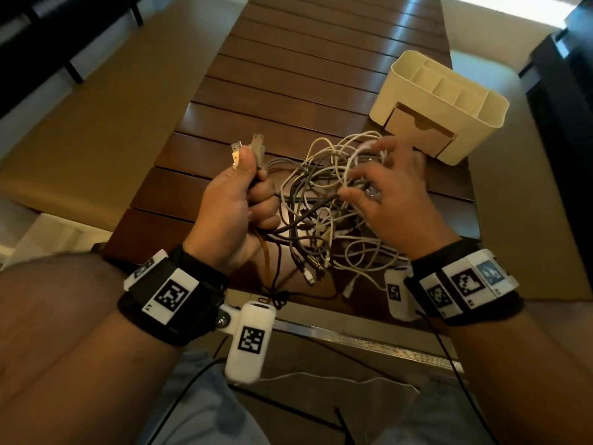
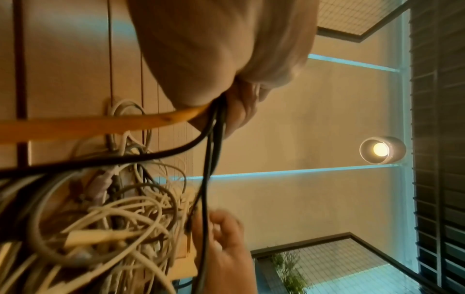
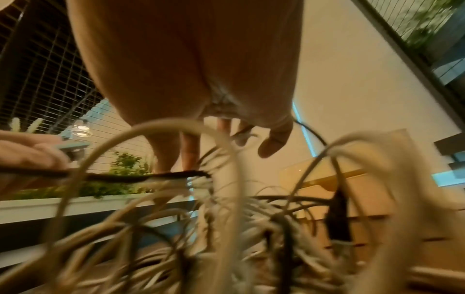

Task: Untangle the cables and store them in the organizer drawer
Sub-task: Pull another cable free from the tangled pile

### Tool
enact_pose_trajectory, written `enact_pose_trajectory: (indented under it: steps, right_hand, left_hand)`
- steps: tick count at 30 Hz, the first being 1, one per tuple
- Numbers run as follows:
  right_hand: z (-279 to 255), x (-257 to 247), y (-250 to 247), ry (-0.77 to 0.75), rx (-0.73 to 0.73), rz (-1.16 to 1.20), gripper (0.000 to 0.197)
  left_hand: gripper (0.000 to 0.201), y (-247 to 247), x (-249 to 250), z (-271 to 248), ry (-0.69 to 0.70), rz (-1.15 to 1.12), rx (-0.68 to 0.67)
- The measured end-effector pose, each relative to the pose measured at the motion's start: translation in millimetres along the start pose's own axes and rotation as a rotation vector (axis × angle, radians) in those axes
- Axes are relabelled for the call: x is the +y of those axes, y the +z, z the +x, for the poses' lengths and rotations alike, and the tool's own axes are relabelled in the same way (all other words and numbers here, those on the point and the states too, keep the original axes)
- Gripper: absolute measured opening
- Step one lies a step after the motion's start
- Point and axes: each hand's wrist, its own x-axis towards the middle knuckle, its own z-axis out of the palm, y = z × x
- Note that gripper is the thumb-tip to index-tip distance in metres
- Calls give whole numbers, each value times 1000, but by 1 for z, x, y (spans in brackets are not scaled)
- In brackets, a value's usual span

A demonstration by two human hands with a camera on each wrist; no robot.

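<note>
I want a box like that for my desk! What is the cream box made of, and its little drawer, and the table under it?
The organizer looks like smooth cream plastic: thin walls, rounded corners. Its drawer is a duller tan with a flat front, perhaps cardboard or thin wood; hard to tell. The table looks like dark polished wood slats, since window light shines off them.

hands (image 1: 231, 203): 2 | organizer (image 1: 446, 101): 1 | drawer (image 1: 417, 130): 1 | cable tangle (image 1: 324, 200): 1
</note>
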Motion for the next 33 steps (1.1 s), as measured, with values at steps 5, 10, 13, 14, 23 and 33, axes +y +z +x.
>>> enact_pose_trajectory:
  steps: [5,10,13,14,23,33]
  right_hand:
    - [7,22,-13,155,246,23,18]
    - [10,24,-19,331,429,104,18]
    - [7,19,-20,238,398,-13,25]
    - [5,12,-20,174,401,-61,23]
    - [-9,-46,-19,-364,137,280,31]
    - [-9,-26,18,-259,-263,13,30]
  left_hand:
    - [41,-3,4,-1,27,32,33]
    - [40,-3,2,0,65,73,46]
    - [37,-7,0,3,109,96,52]
    - [35,-8,-2,5,126,105,44]
    - [35,-14,-10,10,190,145,32]
    - [37,-11,11,7,203,59,45]
